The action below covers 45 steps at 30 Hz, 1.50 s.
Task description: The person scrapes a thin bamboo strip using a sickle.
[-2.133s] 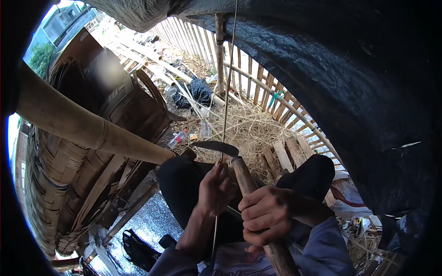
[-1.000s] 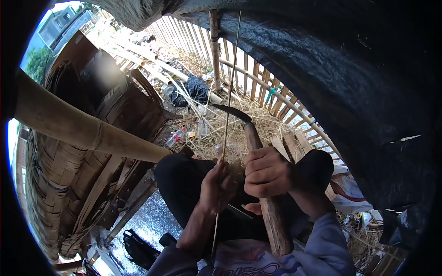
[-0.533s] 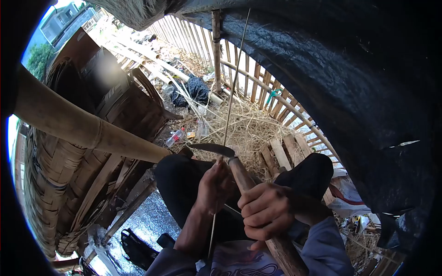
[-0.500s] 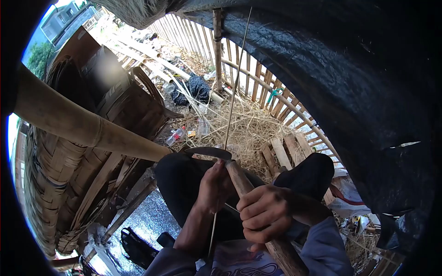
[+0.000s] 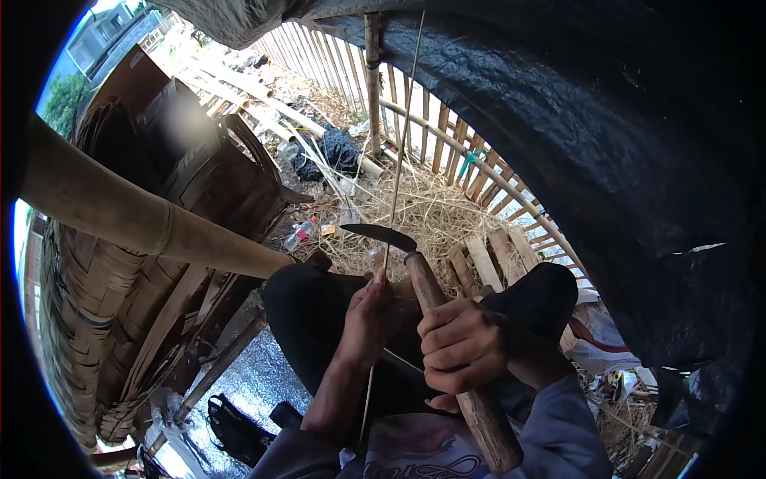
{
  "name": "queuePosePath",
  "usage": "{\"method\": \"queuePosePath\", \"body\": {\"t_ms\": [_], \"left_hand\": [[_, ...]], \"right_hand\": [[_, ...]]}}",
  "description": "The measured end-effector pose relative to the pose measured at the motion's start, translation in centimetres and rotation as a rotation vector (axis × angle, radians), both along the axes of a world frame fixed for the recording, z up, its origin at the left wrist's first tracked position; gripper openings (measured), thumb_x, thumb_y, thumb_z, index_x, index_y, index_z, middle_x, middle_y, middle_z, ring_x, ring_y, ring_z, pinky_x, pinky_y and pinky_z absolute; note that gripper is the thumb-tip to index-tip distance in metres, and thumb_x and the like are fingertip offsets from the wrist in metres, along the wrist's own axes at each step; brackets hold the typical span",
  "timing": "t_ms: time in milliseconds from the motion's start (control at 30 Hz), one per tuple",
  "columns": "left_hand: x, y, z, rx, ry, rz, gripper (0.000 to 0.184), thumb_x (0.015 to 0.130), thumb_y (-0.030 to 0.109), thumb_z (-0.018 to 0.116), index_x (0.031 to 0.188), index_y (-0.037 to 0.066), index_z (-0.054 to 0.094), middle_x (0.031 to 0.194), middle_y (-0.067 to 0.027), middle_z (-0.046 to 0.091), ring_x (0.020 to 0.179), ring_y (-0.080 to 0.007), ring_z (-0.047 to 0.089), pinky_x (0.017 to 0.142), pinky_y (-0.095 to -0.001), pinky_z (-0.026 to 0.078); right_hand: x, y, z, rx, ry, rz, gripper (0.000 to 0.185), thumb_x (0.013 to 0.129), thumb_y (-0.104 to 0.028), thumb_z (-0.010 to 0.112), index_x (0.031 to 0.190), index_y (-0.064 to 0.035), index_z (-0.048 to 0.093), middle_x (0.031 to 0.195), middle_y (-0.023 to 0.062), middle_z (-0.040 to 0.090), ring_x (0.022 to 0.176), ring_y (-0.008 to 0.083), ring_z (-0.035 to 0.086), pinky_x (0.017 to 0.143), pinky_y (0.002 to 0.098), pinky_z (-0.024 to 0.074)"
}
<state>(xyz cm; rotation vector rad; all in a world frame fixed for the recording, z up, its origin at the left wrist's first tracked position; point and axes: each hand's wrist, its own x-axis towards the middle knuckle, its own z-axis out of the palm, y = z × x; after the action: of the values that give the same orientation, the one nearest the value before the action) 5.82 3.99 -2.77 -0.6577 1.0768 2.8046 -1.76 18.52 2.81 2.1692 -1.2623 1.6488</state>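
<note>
Knife (image 5: 427, 281) gripped by R hand (image 5: 463, 343), fingers wrapped round its wooden handle approx. midway; thin strip (image 5: 393, 199) pinched in L hand (image 5: 371, 315), thumb up. Strip is held near-upright, leaning a bit R at top, lower end run down past L wrist toward lap. Curved blade (image 5: 379, 233) is set across strip just above L thumb, tip pointed L; contact w/ strip can't be told.

Room for blade is bounded by bamboo pole (image 5: 152, 219) on L, by bent knees (image 5: 531, 295) below & to the R, & by dark tarp (image 5: 606, 160) farther R. Strip's top end is seen against tarp edge, its upper length against slat fence (image 5: 447, 144). Handle's butt end is kept close to shirt (image 5: 423, 447). Straw (image 5: 439, 207) & short boards (image 5: 483, 263) are spread on ground beyond knees.

Containers: red-capped plastic bottle (image 5: 299, 235) is lain tilted nr. pole's end, contents too small to tell. Black plastic bag (image 5: 339, 152) is crumpled farther off, white sack (image 5: 598, 339) slumped by R knee; insides of both hidden.
</note>
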Motion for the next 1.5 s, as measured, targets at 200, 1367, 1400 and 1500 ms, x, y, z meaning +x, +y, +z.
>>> {"method": "queuePosePath", "body": {"t_ms": [200, 1367, 1400, 1500], "left_hand": [[0.4, 0.1, 0.1, 0.039, -0.014, -0.008, 0.029, 0.095, 0.031, 0.038, 0.070, 0.017, 0.038, 0.055, 0.0081, 0.029, 0.044, -0.0038, 0.027, 0.040, -0.0210, 0.022], [0.3, 0.9, -0.1, -0.053, -0.066, 0.095, 0.028, 0.095, 0.031, 0.040, 0.071, 0.015, 0.042, 0.056, 0.0088, 0.030, 0.045, -0.0021, 0.027, 0.039, -0.0208, 0.020], [0.6, 1.0, 0.0, -0.058, -0.077, 0.078, 0.028, 0.095, 0.031, 0.040, 0.071, 0.016, 0.041, 0.056, 0.0086, 0.030, 0.046, -0.0027, 0.028, 0.040, -0.0207, 0.021], [0.1, 0.4, 0.1, -0.074, -0.012, 0.011, 0.030, 0.095, 0.032, 0.040, 0.069, 0.017, 0.039, 0.058, 0.0082, 0.030, 0.045, -0.0044, 0.028, 0.041, -0.0207, 0.022]], "right_hand": [[-1.0, -0.4, -1.0, -0.019, -0.085, -0.008, 0.010, 0.069, -0.013, 0.062, 0.068, -0.0067, 0.054, 0.059, 0.0000, 0.047, 0.053, 0.0154, 0.051, 0.055, 0.0303, 0.0449], [0.5, -1.4, -1.4, -0.065, 0.038, -0.068, 0.013, 0.070, -0.013, 0.063, 0.068, -0.0048, 0.053, 0.060, 0.0022, 0.048, 0.051, 0.0157, 0.051, 0.053, 0.0309, 0.0456], [-0.5, -1.3, -1.6, -0.049, -0.031, -0.026, 0.015, 0.072, -0.014, 0.064, 0.068, -0.0046, 0.053, 0.060, 0.0021, 0.048, 0.051, 0.0155, 0.051, 0.053, 0.0310, 0.0456], [0.5, -0.5, 0.0, -0.039, -0.024, 0.001, 0.015, 0.073, -0.014, 0.064, 0.068, -0.0046, 0.053, 0.059, 0.0022, 0.049, 0.051, 0.0160, 0.052, 0.052, 0.0305, 0.0454]]}}
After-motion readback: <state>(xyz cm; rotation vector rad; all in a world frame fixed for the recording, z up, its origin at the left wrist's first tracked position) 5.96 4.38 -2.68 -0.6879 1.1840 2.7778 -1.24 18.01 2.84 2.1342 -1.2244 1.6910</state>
